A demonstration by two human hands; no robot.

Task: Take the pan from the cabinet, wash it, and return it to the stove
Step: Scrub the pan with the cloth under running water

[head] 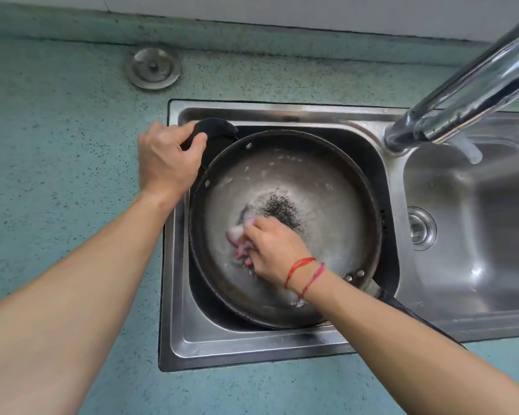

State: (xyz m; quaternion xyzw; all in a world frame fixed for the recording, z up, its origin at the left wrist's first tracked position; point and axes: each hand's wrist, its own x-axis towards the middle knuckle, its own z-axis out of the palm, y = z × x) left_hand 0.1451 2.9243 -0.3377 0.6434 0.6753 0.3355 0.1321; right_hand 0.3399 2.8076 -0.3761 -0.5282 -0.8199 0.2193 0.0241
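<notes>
1. Pan (282,181) sits tilted in left basin of sink (252,345), open side up, suds inside.
2. Long axis diagonal: small black grip (215,128) far-left, long handle (396,304) pointing near-right, passing under the right forearm.
3. Left hand (168,157) curled round the small grip.
4. Right hand (274,248) clutches pink cloth (237,238), pressed to pan floor.
5. Faucet (462,94) overhangs from the right; sink plug (153,67) on counter (57,145).
</notes>
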